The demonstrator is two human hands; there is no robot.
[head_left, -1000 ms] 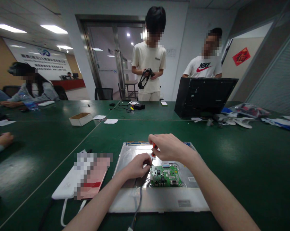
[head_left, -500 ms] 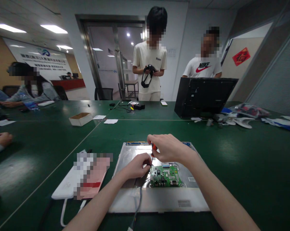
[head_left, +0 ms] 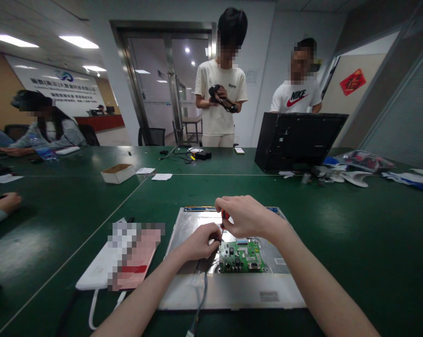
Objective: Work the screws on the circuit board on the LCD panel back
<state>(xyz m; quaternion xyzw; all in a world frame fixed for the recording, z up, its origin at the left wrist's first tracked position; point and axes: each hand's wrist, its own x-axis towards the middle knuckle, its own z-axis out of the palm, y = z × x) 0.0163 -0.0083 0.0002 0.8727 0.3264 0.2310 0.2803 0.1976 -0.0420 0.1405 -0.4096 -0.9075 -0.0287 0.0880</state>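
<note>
My right hand point(head_left: 244, 215) grips a screwdriver point(head_left: 225, 219) with a red and black handle, its shaft pointing down at the upper left corner of a green circuit board point(head_left: 242, 257). My left hand point(head_left: 202, 241) is closed beside that corner, its fingertips close to the screwdriver's tip. Whatever those fingers pinch is hidden. The board sits on the silver metal back of a display panel point(head_left: 283, 292), which lies flat on the table. From under my left hand a grey cable point(head_left: 205, 290) runs down over the panel's near edge.
Left of the panel, a white device point(head_left: 92, 276) and a pink one point(head_left: 141, 262) lie with white cables attached. Farther off are an open cardboard box point(head_left: 118, 174), paper slips point(head_left: 161, 177) and a black monitor housing point(head_left: 301, 142). Other people are around the green table point(head_left: 338, 224).
My hands stay almost in place, with the screwdriver handle turning slightly. Across the table, the standing person has raised and turned the black strapped device.
</note>
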